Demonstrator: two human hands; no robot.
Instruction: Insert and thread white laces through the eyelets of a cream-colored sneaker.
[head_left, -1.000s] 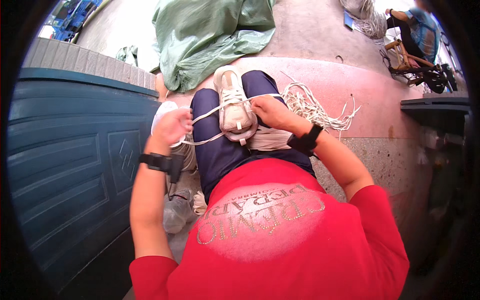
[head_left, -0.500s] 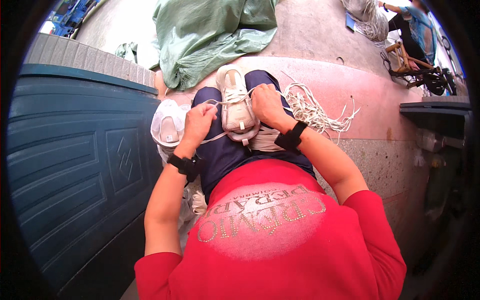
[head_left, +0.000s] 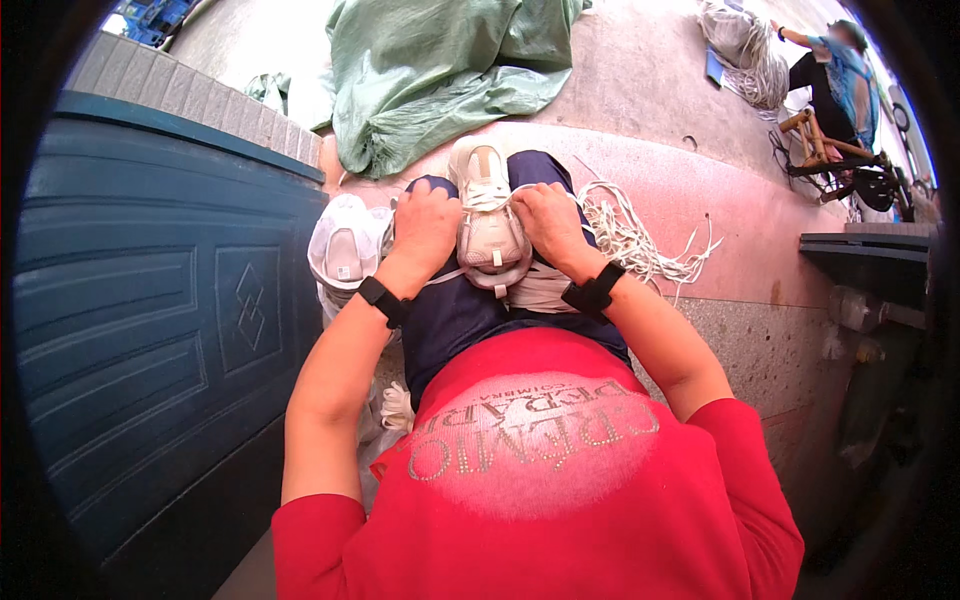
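Observation:
A cream sneaker (head_left: 490,240) rests between my knees, its toe pointing away and its heel toward me. White shoelace (head_left: 486,193) runs through its eyelets and crosses its upper. My left hand (head_left: 427,225) is closed beside the shoe's left edge, pinching a lace end that is mostly hidden by the fingers. On the opposite side, my right hand (head_left: 547,218) is closed on the lace close to the eyelets. A second pale sneaker (head_left: 345,250), in thin white wrapping, sits left of my left hand.
Loose white laces (head_left: 640,235) lie heaped right of my knee. Beyond my knees spreads a green tarp (head_left: 440,80). A dark blue panelled door (head_left: 160,290) stands close on my left. At the far right a person (head_left: 840,80) sits near a brown wooden frame (head_left: 815,140).
My left hand has come up and closer to the shoe, turning its back upward. My right hand has shifted slightly to the right and down. The view has moved a little.

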